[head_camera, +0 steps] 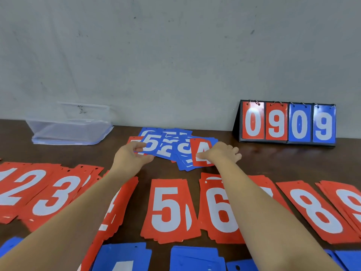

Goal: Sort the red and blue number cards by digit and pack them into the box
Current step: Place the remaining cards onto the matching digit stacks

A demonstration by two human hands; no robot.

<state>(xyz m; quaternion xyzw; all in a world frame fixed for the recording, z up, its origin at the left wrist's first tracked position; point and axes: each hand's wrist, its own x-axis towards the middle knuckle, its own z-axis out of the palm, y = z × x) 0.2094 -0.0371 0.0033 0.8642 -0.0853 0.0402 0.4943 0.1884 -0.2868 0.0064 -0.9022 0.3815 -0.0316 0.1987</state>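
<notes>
On card pile (pixel 170 150), left hand (pixel 130 155) (pinching)

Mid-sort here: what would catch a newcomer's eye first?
The row of red card stacks with big white digits spans the near table. Behind it at centre, the left hand pinches the mixed pile and the right hand rests on its red 4 card. A scoreboard reading 0909 stands far right.

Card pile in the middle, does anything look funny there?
Yes. The pile is a crooked, overlapping jumble, mostly blue, with a red 4 card on top under the right hand. The red stacks nearer lie sorted by digit.
</notes>
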